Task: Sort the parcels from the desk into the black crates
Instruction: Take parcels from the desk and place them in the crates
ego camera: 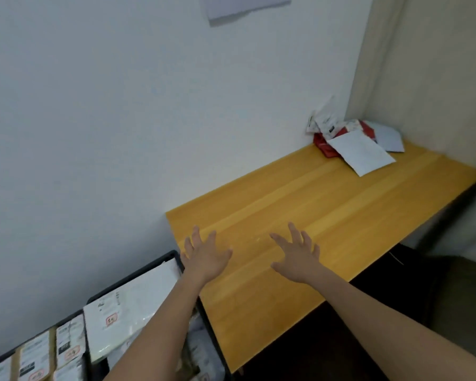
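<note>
Desk top was wood-look laminate, yellow-orange, smooth, low sheen, faint lengthwise grain bands. Parcels at its 1 o'clock corner: white mailer looked like matt paper or poly film, can't tell which; red pouch under it looked like glossy plastic. Black crates at 7 o'clock: rim looked like matt plastic. Big bag inside was glossy, wrinkled white poly film. Wall was matt white paint.

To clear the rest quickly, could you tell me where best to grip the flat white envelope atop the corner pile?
Probably the flat white envelope's near corner, which lies towards the hands on the yellow wooden desk. Come from the open desk side; walls block the back and right.
</note>
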### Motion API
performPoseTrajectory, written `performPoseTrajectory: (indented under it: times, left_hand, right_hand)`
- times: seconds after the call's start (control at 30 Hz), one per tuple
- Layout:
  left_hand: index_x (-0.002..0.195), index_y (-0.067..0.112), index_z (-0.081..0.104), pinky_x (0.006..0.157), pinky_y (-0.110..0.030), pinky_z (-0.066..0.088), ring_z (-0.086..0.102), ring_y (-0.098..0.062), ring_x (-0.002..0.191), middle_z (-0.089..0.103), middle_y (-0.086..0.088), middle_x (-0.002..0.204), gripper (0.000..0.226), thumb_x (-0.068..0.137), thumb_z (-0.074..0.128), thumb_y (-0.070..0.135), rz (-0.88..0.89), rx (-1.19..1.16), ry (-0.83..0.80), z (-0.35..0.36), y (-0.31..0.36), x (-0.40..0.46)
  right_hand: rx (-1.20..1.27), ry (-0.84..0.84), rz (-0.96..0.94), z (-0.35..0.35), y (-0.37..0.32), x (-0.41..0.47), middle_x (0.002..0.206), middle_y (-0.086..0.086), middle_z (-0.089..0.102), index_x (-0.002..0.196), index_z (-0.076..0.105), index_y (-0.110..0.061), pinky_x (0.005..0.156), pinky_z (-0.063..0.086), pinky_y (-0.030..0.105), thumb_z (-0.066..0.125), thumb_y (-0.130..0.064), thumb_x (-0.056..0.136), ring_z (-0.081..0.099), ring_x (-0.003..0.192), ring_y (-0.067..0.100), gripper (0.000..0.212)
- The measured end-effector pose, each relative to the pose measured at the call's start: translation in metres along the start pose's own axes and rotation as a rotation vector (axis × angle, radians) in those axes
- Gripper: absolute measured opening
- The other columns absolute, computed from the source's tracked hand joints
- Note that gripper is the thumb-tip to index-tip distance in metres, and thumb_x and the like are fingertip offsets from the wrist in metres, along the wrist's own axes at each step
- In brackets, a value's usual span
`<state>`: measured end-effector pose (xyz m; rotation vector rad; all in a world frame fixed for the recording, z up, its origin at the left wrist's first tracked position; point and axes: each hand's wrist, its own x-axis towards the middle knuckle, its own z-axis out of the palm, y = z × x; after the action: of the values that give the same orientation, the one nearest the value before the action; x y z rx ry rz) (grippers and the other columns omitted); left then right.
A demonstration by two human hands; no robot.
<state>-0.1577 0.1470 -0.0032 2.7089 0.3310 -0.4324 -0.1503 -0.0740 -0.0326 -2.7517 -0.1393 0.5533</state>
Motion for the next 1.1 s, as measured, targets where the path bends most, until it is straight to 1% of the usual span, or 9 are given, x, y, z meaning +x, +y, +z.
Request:
performPoseTrajectory:
  times: [0.1,0.2,0.37,0.5,0.6,0.73,0.87,0.97,1.1]
  left_hand:
    - [0.157,0.032,0.012,0.119,-0.055,0.009,-0.011,-0.036,0.149,-0.022,-0.004,0.162,0.074,0.096,0.044,0.060,0.047,0.026,-0.041,0.015,0.068,0.013]
    - [0.156,0.032,0.014,0.119,-0.055,0.010,-0.010,-0.036,0.149,-0.022,-0.003,0.162,0.074,0.096,0.046,0.059,0.076,0.040,-0.048,0.031,0.142,0.028]
    - [0.156,0.033,0.013,0.119,-0.055,0.012,-0.009,-0.036,0.149,-0.022,-0.003,0.162,0.073,0.096,0.047,0.056,0.162,0.044,-0.076,0.053,0.253,0.045]
    - [0.157,0.032,0.012,0.119,-0.054,0.011,-0.010,-0.035,0.150,-0.023,-0.002,0.162,0.072,0.098,0.047,0.053,0.225,0.083,-0.085,0.061,0.318,0.062]
    - [0.156,0.033,0.010,0.120,-0.054,0.009,-0.012,-0.035,0.150,-0.024,-0.002,0.161,0.071,0.098,0.046,0.053,0.259,0.098,-0.102,0.069,0.350,0.077]
    - [0.157,0.033,0.008,0.120,-0.054,0.008,-0.013,-0.035,0.149,-0.025,-0.002,0.161,0.073,0.098,0.045,0.053,0.279,0.134,-0.147,0.082,0.377,0.107]
    - [0.157,0.031,0.007,0.120,-0.055,0.011,-0.009,-0.036,0.150,-0.023,-0.004,0.162,0.073,0.098,0.046,0.052,0.293,0.158,-0.172,0.088,0.403,0.157]
    - [0.157,0.030,0.009,0.119,-0.055,0.012,-0.008,-0.036,0.150,-0.021,-0.004,0.162,0.073,0.098,0.047,0.051,0.324,0.134,-0.176,0.092,0.426,0.198]
    - [0.157,0.029,0.008,0.120,-0.054,0.011,-0.010,-0.035,0.150,-0.022,-0.004,0.162,0.073,0.099,0.047,0.050,0.359,0.102,-0.211,0.100,0.445,0.236]
  right_hand:
    - [-0.049,0.057,-0.006,-0.034,0.059,0.004,0.160,-0.001,-0.028,0.154,0.009,-0.047,0.116,0.006,0.064,0.055,-0.045,0.097,-0.016,0.149,0.036,0.073]
    - [-0.079,0.100,0.020,-0.074,0.127,0.008,0.160,0.000,-0.028,0.154,0.008,-0.047,0.116,0.006,0.064,0.055,-0.042,0.098,-0.016,0.149,0.035,0.073]
    - [-0.019,0.155,0.130,-0.128,0.226,0.005,0.161,0.000,-0.025,0.153,0.010,-0.047,0.118,0.006,0.063,0.054,-0.039,0.098,-0.014,0.150,0.035,0.070]
    - [0.058,0.193,0.195,-0.152,0.275,0.010,0.162,0.000,-0.023,0.153,0.014,-0.047,0.119,0.004,0.061,0.053,-0.038,0.099,-0.014,0.150,0.034,0.068]
    - [0.108,0.183,0.232,-0.158,0.297,0.020,0.162,0.001,-0.021,0.153,0.015,-0.044,0.119,0.004,0.060,0.052,-0.035,0.099,-0.013,0.150,0.034,0.066]
    - [0.149,0.164,0.247,-0.160,0.314,0.045,0.162,0.001,-0.020,0.154,0.014,-0.044,0.118,0.004,0.060,0.052,-0.036,0.099,-0.011,0.150,0.033,0.067]
    - [0.149,0.178,0.278,-0.177,0.334,0.076,0.162,0.002,-0.021,0.154,0.014,-0.042,0.118,0.005,0.059,0.050,-0.033,0.100,-0.012,0.150,0.034,0.065]
    - [0.119,0.204,0.344,-0.193,0.353,0.104,0.163,0.002,-0.017,0.153,0.016,-0.042,0.119,0.009,0.059,0.051,-0.033,0.099,-0.008,0.150,0.034,0.065]
    - [0.138,0.199,0.409,-0.213,0.368,0.141,0.163,0.002,-0.016,0.154,0.009,-0.041,0.119,0.009,0.058,0.054,-0.031,0.099,-0.007,0.150,0.033,0.072]
